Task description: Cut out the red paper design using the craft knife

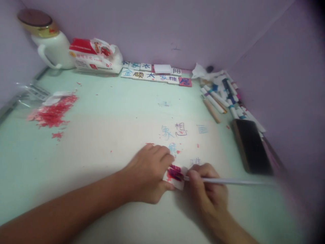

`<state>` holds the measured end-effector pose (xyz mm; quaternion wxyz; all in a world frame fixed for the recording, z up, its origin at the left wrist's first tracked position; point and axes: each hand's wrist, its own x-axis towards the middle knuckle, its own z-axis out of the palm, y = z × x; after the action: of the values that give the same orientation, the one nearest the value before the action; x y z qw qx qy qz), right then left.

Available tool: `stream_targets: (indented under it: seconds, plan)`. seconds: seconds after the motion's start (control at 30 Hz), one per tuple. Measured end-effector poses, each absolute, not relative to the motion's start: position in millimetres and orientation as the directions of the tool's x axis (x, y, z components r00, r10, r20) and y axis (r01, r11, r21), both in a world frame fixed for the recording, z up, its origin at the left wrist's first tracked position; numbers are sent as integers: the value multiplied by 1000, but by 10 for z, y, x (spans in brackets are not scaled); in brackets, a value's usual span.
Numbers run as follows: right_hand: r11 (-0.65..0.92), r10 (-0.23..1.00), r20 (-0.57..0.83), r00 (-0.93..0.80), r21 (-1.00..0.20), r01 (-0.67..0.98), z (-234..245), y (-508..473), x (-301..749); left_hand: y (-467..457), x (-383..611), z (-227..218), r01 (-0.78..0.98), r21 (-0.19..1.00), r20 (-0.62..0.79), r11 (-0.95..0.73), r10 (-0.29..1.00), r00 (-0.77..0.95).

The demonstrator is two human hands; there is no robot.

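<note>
My left hand is closed round the edge of a small white tile, whose face carries red and dark purple smears. Between the fingers of my right hand is a long, thin pale stick-like tool. Its left end meets or nearly meets the tile's right side; blur hides the exact tip. Just beyond my hands, characters in blue and purple are written on the pale table surface. Little red crumbs lie around them.
Red shavings lie left beside a clear plastic bag. Along the back stand a white mug, a tissue pack and rows of lettered tiles. Markers, a wooden-handled tool and a phone lie right.
</note>
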<state>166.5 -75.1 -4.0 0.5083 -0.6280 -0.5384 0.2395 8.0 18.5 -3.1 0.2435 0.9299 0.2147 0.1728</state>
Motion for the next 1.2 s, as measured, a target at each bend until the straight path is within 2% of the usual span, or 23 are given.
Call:
stream_targets:
  seconds: [0.2,0.4,0.5,0.67,0.8,0.93,1.03,1.2]
  plan:
    - [256,912,393,114,-765,592,-80,-744,1700,191,88,-23,322,532,196,-783,484,853]
    - [262,929,364,64,-772,579,-67,-752,1718,183,91,-21,312,537,204,-784,479,854]
    - [194,941,303,147,-845,498,-50,-744,1694,182,82,-22,314,537,195,-783,477,857]
    - [6,941,117,318,-944,331,-22,-740,1649,173,71,-33,316,529,195,-787,475,858]
    - [-104,945,-33,326,-974,201,0,-756,1647,171,71,-33,319,534,200,-783,483,852]
    - [-156,937,-97,336,-976,153,2,-766,1667,182,75,-39,310,536,207,-785,479,853]
    - [-132,913,-46,405,-973,188,-10,-765,1680,185,76,-49,300,535,222,-790,474,852]
    - [-7,909,163,384,-914,405,-21,-762,1657,184,74,-45,306,529,212,-792,472,856]
